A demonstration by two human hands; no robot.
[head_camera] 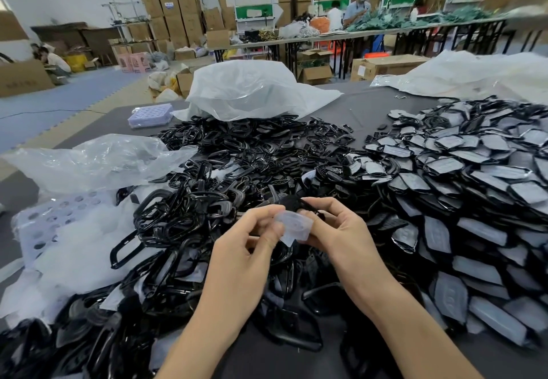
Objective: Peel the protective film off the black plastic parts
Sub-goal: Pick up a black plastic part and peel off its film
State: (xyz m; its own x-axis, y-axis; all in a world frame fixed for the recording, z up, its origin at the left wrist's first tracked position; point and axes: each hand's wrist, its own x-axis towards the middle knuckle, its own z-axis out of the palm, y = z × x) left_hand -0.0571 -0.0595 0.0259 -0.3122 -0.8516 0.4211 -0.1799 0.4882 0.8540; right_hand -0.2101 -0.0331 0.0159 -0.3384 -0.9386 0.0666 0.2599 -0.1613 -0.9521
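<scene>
We log both hands low in the centre, raised over the desk (373, 102). The left hand (246, 245) pinches a translucent film (296, 225) between thumb and forefinger, with the other fingers curled in. The right hand (341, 230) has its fingers curled round a small black part (292, 202), thumb against the film's right edge. The film sits between the two hands, just below the black part and touching it. The spot is blurred, so we can't tell how much of the film is stuck to the part.

Right of the hands lies a wide heap of filmed parts (474, 185), grey film faces up and overlapping. Behind and left of the hands is a tangle of glossy black frames (237, 153). It runs down past the left forearm to the near edge.

A crumpled white bag (246, 87) lies at the far side of the frames. A clear bag (98, 162) lies at far left, and below it a perforated lilac sheet (41, 221) lies beside a whitish blurred heap (83, 248). A lilac tray (149, 115) lies near the desk's far left corner. More white plastic (474, 73) covers the far right corner.

In the background, stacked cartons (178, 13) line the wall. One person (358, 4) stands at a long far desk (385, 30), and another (56, 62) crouches on the floor at left.
</scene>
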